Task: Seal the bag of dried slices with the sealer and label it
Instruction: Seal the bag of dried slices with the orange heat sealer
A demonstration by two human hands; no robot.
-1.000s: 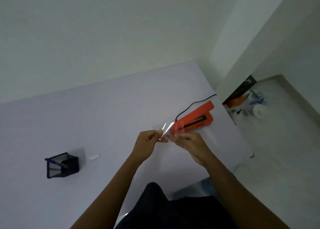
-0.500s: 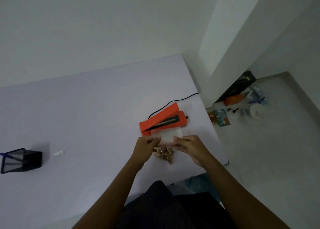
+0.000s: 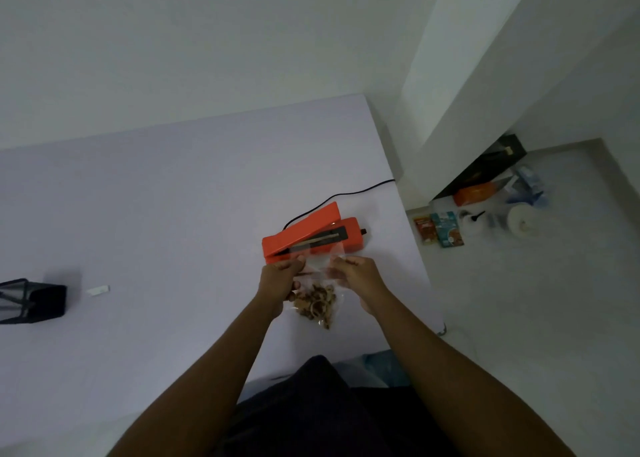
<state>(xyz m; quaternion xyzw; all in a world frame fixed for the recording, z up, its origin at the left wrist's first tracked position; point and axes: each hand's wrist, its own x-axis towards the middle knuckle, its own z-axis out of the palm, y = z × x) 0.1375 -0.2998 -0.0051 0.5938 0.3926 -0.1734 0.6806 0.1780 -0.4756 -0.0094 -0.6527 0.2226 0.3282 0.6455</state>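
Observation:
A clear plastic bag [image 3: 317, 302] with brown dried slices in its lower part hangs between my hands just above the table. My left hand [image 3: 280, 276] pinches the bag's top left corner and my right hand [image 3: 356, 272] pinches the top right corner. The bag's open top edge reaches the front of the orange sealer [image 3: 311, 236], whose lid stands raised over the dark sealing strip. A small white label [image 3: 98, 290] lies on the table far to the left.
The white table [image 3: 173, 214] ends at its right edge close to the sealer. The sealer's black cord [image 3: 349, 193] runs off that edge. A black mesh pen holder [image 3: 31, 300] stands at the far left. Boxes, packets and clutter [image 3: 485, 210] sit on the floor right.
The view has shifted, so the sealer and pen holder sit further left. My hands have lowered the bag from a raised, edge-on hold and brought its top edge up to the sealer's front.

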